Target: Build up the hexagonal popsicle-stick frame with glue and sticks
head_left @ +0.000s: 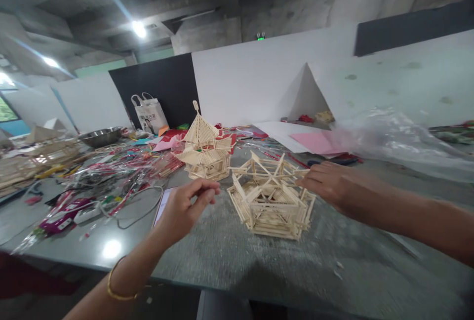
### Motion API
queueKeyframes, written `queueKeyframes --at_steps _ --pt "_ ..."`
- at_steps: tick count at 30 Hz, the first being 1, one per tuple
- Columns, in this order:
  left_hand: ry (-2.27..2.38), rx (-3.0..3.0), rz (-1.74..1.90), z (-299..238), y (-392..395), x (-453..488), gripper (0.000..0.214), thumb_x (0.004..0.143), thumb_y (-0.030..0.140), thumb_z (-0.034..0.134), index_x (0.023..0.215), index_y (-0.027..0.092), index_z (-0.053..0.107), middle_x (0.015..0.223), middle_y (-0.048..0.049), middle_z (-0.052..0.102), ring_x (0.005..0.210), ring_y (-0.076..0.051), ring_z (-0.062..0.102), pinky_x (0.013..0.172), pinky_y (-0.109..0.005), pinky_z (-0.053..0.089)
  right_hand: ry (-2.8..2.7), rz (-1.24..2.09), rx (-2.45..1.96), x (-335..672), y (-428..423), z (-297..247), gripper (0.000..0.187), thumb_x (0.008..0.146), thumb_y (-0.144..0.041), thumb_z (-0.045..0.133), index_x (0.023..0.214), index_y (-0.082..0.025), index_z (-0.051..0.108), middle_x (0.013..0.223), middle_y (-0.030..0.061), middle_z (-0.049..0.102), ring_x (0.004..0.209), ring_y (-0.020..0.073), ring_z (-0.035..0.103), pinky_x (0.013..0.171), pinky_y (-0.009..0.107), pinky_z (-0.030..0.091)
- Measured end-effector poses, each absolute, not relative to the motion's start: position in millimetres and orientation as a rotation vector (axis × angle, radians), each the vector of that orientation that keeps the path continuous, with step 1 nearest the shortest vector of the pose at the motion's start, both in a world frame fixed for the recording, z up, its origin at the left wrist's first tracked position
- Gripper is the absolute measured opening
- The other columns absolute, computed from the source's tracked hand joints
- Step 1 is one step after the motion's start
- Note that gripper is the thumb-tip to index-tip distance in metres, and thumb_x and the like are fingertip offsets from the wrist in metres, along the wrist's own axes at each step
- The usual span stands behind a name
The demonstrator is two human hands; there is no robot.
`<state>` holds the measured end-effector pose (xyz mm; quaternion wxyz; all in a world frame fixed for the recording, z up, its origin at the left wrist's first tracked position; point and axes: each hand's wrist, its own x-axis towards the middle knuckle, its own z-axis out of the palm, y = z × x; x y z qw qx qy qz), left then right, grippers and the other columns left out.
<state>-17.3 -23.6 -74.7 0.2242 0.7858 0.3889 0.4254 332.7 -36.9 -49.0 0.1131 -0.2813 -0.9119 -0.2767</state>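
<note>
A pavilion model of thin wooden sticks (276, 211) stands on the table before me, six-sided, its top an open frame of crossing sticks. My right hand (328, 181) is at its upper right corner, the fingertips closed together on the frame's edge; slight blur hides exactly which stick they pinch. To the model's left, apart from it, my left hand (188, 206) hovers over the table with thumb and fingers curled together. Whatever may lie between those fingertips is too small to tell. Behind stands a taller stick pagoda (207, 149) with a pointed, tiered roof.
Plastic wrappers and sticks (137, 181) litter the table's left side, near a purple glue gun (66, 215), a white cable (124, 223) and a metal bowl (101, 136). Pink paper (314, 142) and clear plastic (392, 135) lie behind my right hand. A phone (163, 206) is beside my left hand.
</note>
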Motion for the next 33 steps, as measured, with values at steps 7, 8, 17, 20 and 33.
queueKeyframes --at_steps 7,8,17,20,33 --pt "0.971 2.139 1.091 -66 -6 17 0.02 0.085 0.025 0.054 0.096 0.016 0.068 0.086 -0.0048 0.072 0.073 -0.012 0.066 0.069 -0.024 0.053 -2.69 -0.824 -0.759 335 -29 -52 0.044 0.072 0.009 0.031 0.095 -0.011 0.064 0.081 0.0093 0.061 0.072 0.0225 0.059 0.065 0.036 0.047" --pt "0.96 2.145 1.089 -68 -5 20 0.02 0.085 0.024 0.054 0.096 0.016 0.068 0.086 -0.0048 0.072 0.074 -0.012 0.066 0.069 -0.024 0.053 -2.686 -0.806 -0.761 335 -27 -53 0.045 0.072 0.008 0.031 0.095 -0.012 0.064 0.081 0.0089 0.061 0.072 0.0223 0.059 0.065 0.036 0.047" --pt "0.98 2.179 1.067 -80 8 30 0.024 0.085 0.027 0.053 0.097 0.016 0.069 0.084 -0.0041 0.071 0.069 -0.01 0.06 0.063 -0.022 0.047 -2.701 -0.491 -0.86 339 -19 -55 0.044 0.079 0.004 0.033 0.102 -0.02 0.063 0.086 0.0073 0.062 0.079 0.0198 0.06 0.068 0.031 0.048" --pt "0.973 2.238 1.054 -78 12 33 0.024 0.084 0.027 0.052 0.098 0.016 0.069 0.082 -0.003 0.071 0.065 -0.009 0.057 0.061 -0.022 0.044 -2.714 -0.402 -0.908 340 -19 -55 0.045 0.078 0.004 0.034 0.103 -0.021 0.062 0.09 0.0082 0.062 0.081 0.0205 0.06 0.069 0.032 0.049" --pt "0.971 2.58 0.766 -53 23 57 0.027 0.087 0.025 0.051 0.106 0.018 0.069 0.09 -0.0038 0.072 0.076 -0.013 0.062 0.072 -0.025 0.045 -2.785 -0.304 -0.962 337 -22 -48 0.042 0.079 0.005 0.034 0.102 -0.016 0.061 0.087 0.0089 0.06 0.081 0.0215 0.058 0.069 0.033 0.046"
